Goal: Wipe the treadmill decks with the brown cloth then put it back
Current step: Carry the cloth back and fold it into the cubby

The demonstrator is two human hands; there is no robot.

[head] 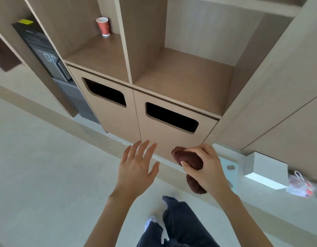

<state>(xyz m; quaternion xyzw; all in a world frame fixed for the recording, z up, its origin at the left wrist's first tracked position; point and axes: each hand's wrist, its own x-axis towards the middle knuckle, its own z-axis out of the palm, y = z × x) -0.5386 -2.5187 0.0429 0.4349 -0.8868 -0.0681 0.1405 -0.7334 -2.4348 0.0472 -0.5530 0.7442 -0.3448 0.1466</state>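
My right hand [206, 164] grips the bunched brown cloth [188, 158], left hand [136, 166] spread wide; its dangling end risks snagging the cabinet [118, 120] slot.

Much of the brown cloth [188, 157] is hidden — plastic bag [299, 186] blurred.

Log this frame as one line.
right hand: grips cloth | left hand: open, empty | facing: cabinet | cup: upright on shelf
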